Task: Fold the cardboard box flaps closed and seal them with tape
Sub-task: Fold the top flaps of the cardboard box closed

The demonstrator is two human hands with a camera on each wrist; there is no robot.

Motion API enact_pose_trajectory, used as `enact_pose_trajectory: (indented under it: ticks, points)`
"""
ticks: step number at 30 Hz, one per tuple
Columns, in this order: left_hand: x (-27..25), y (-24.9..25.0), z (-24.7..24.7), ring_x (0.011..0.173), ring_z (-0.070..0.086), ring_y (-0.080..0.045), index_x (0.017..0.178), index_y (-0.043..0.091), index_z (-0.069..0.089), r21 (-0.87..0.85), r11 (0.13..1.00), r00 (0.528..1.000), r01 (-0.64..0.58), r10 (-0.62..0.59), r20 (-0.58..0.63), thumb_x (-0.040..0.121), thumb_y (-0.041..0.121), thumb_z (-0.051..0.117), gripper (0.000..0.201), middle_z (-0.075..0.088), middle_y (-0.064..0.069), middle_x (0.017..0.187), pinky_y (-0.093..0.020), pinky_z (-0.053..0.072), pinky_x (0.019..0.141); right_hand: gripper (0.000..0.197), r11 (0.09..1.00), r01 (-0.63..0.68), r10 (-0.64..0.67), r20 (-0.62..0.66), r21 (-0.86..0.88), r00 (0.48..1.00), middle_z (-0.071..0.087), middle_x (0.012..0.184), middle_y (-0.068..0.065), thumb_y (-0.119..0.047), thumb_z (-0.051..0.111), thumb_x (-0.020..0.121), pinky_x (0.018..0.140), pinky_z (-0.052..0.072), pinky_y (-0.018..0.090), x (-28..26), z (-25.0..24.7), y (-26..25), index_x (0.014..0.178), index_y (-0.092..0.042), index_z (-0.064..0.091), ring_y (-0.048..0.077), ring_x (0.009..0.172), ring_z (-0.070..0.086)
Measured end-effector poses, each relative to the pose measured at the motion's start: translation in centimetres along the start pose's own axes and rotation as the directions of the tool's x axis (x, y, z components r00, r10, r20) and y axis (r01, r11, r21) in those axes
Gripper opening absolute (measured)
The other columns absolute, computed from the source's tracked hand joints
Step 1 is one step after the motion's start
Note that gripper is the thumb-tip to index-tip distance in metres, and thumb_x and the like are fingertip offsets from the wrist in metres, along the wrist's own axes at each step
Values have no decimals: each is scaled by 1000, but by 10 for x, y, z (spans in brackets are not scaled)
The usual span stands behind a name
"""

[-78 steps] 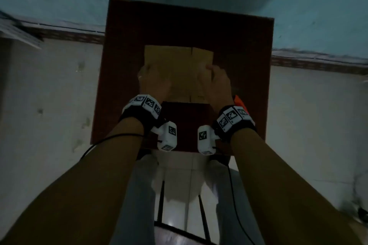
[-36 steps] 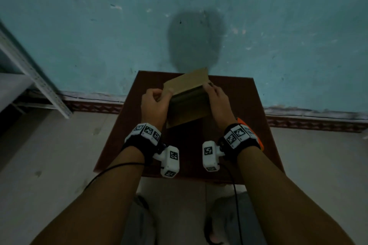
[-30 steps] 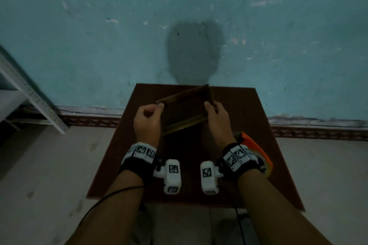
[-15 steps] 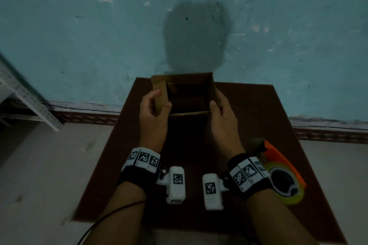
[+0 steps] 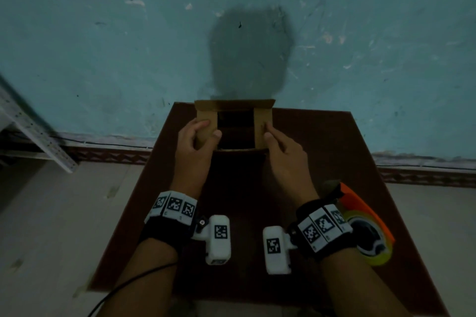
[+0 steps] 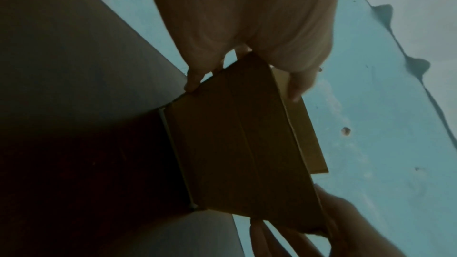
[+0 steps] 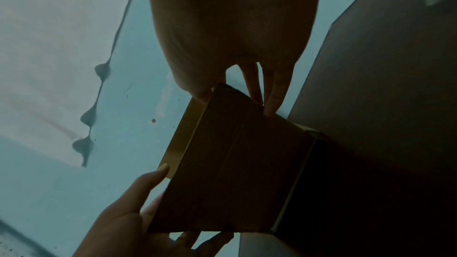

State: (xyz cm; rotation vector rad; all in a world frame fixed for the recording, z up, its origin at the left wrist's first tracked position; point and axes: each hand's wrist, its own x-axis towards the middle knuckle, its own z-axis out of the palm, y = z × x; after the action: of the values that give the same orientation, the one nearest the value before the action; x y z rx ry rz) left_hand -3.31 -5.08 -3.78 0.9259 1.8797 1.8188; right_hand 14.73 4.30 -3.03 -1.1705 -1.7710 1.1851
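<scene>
The dark brown table (image 5: 322,162) carries your cardboard box (image 5: 234,125) at the middle of its far edge, top open. Your left hand (image 5: 195,141) curls around the box's left flap, thumb on top; your right hand (image 5: 283,152) pinches its right flap. The orange tape dispenser (image 5: 365,226) lies near the table's right edge, behind your right wrist.

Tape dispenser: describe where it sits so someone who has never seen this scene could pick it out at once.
Start at the dark brown table against the teal wall. On its near right part, just behind the right wrist band, lies the tape dispenser. Its bright orange body and yellowish tape roll set it apart from the plain cardboard box held by both hands farther back.
</scene>
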Motion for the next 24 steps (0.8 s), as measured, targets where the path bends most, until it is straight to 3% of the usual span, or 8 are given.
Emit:
enact_pose_trajectory:
  ticks: [3, 6, 9, 12, 14, 19, 21, 24]
  points:
    - [-3, 3, -5, 141, 44, -6, 138, 31, 64, -7, 999, 992, 49, -48, 117, 93, 36, 76, 47, 39, 12, 159, -20, 45, 105, 44, 996, 18, -16, 23, -83, 1000, 54, 122, -8, -44, 50, 108, 81, 31, 3, -1, -5, -4, 152, -37, 55, 3, 110, 49]
    - [-6, 3, -9, 137, 43, -1, 144, 35, 59, 16, 999, 979, 50, -52, 197, 86, 38, 81, 62, 31, 16, 162, -11, 47, 93, 47, 994, 38, -35, 34, -105, 999, 56, 123, -2, -49, 51, 107, 83, 35, 11, -1, -8, -4, 152, -36, 54, 8, 112, 54]
    - [-5, 1, -12, 126, 43, 11, 149, 29, 55, 106, 994, 972, 2, -26, 233, 88, 26, 81, 66, 28, 12, 162, 4, 43, 83, 55, 981, 80, -68, 74, -175, 995, 52, 124, -2, -59, 54, 102, 93, 43, 23, -2, -6, -2, 153, -37, 53, 12, 113, 56]
    - [-3, 1, -11, 134, 44, -1, 149, 27, 55, 138, 990, 978, -26, -4, 210, 89, 20, 81, 65, 30, 4, 162, 7, 39, 85, 69, 984, 76, -61, 95, -162, 994, 50, 126, -4, -68, 61, 93, 99, 45, 29, -2, -4, 0, 154, -35, 52, 13, 116, 55]
    - [-1, 1, -10, 128, 48, 1, 146, 30, 56, 115, 993, 987, -30, 11, 161, 90, 23, 80, 62, 37, 4, 155, 6, 40, 85, 72, 989, 71, -57, 112, -133, 992, 48, 126, -4, -68, 64, 91, 100, 46, 28, -1, -5, 0, 154, -36, 50, 12, 116, 53]
    - [1, -1, -8, 117, 60, -5, 153, 41, 40, -25, 1000, 1000, 16, -16, 17, 91, 31, 79, 74, 53, 11, 137, -19, 59, 86, 46, 958, 185, -187, 14, -221, 982, 51, 113, -3, -38, 65, 100, 77, 45, 17, 2, -3, 1, 146, -35, 55, 4, 95, 55]
    - [3, -2, -8, 112, 61, -4, 161, 45, 21, -44, 998, 999, 39, -39, 11, 92, 27, 78, 91, 52, 15, 130, -18, 59, 79, 53, 957, 191, -202, -27, -220, 979, 54, 117, -4, -39, 66, 100, 80, 51, 23, 4, -1, 2, 150, -34, 49, 3, 95, 56]
    - [7, -5, -9, 126, 54, -18, 160, 55, 18, 57, 998, 999, 38, -39, 13, 91, 39, 77, 93, 45, 1, 139, -37, 53, 99, 65, 975, 161, -170, -45, -150, 984, 60, 117, -2, -46, 66, 97, 84, 57, 37, 7, -1, 6, 155, -39, 37, 12, 99, 62]
